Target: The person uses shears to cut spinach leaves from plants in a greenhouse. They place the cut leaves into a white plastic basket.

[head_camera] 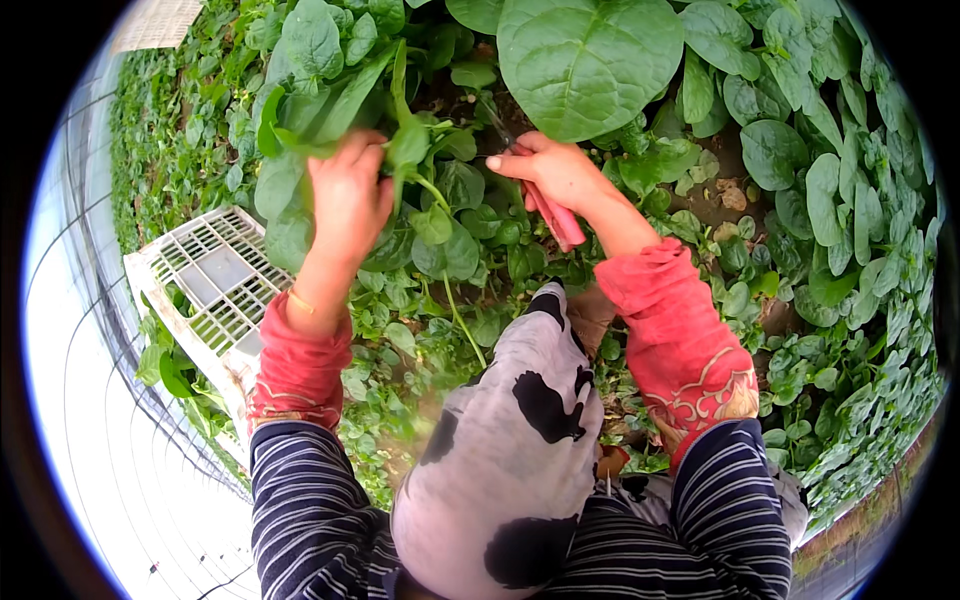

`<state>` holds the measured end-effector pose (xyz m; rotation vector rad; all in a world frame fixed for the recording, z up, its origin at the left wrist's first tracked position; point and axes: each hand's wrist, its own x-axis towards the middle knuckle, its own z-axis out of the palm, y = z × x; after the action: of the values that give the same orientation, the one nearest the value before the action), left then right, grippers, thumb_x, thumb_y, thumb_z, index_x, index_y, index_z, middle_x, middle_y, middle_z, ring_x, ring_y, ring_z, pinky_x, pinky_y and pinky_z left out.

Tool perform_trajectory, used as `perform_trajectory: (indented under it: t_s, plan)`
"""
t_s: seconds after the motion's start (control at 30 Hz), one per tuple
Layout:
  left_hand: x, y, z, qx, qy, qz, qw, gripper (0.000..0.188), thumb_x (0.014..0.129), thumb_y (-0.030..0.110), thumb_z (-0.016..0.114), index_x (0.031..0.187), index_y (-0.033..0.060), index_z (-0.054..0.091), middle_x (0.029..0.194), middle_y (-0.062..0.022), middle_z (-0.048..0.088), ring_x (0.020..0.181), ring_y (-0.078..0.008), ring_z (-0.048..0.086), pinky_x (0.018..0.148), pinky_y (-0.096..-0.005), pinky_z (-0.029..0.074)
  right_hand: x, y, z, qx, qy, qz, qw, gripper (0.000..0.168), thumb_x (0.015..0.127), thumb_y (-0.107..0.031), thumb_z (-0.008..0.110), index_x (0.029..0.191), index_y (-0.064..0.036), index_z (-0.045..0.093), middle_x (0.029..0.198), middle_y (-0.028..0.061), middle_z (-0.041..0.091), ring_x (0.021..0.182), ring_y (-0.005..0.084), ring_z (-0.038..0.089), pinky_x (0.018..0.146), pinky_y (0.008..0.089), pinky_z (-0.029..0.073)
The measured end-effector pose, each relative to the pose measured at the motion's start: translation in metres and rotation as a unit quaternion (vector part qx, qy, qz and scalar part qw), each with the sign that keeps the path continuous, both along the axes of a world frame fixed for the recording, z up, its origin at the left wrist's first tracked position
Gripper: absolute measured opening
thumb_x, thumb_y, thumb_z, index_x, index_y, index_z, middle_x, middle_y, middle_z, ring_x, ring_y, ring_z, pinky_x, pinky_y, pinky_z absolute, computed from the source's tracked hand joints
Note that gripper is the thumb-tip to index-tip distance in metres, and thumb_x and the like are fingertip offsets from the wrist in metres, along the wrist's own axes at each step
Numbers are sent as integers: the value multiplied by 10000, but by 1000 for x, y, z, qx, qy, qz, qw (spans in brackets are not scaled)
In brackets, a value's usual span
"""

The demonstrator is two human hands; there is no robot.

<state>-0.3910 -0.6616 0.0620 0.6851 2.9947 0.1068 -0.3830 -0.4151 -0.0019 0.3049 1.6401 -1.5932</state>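
My left hand (346,191) is closed around a bunch of broad-leaved green stems (330,112), probably Malabar spinach. Leaves spill over its fingers and hide most of the grip. From that bunch a leafy stem hangs down beside the wrist. To the right, my right hand (551,169) holds hand snips (561,223) with pinkish-red handles. Their narrow metal blades point up and left into the plants, with the tips partly hidden by foliage. My right thumb sticks out to the left over the tool. One very large leaf (592,64) hangs just above the right hand.
A white plastic crate (217,262) with lattice sides is tilted at the left, with green leaves (180,375) in and around it. Dense leafy plants (817,187) fill the right side. My knee in spotted trousers (517,427) reaches up between the arms. Netting (82,225) curves along the left.
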Motion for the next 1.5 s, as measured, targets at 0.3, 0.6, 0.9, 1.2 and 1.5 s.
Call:
perform_trajectory:
  t_s: [0.3,0.6,0.9,1.2,1.5]
  plan:
    - [61,-30,60,158,51,38,985,472,686,63,718,1136,79,578,875,-25,625,916,-194,583,947,-407,338,23,34,-22,-70,-18,37,997,371,846,-336,695,916,17,604,726,45,586,548,132,575,505,266,475]
    - [-2,49,115,126,20,-71,989,392,578,-8,665,967,42,663,1210,-135,549,1094,-319,546,795,-370,512,-9,17,9,-96,2,-18,995,556,837,-307,703,1196,76,521,775,62,599,603,150,582,580,273,482]
    - [-89,-38,26,-128,-32,-44,990,440,603,-23,667,1034,54,622,1347,-123,473,1142,-355,499,884,-405,490,-35,-18,-9,-123,-66,-10,990,401,853,-351,673,1012,-5,548,813,107,611,651,211,610,610,349,513]
    - [-46,-69,4,-35,69,-93,993,400,515,11,722,903,29,626,1063,-108,582,988,-323,554,798,-392,500,-79,-59,-33,-107,-95,-2,990,511,869,-372,647,1014,104,534,837,221,592,750,284,608,652,430,536]
    - [-32,-83,-17,7,106,-72,992,383,543,1,697,921,8,634,1095,-127,596,1047,-350,552,840,-399,493,-73,-67,-27,-105,-107,32,988,525,885,-368,626,1033,129,545,858,215,619,683,313,632,604,421,511]
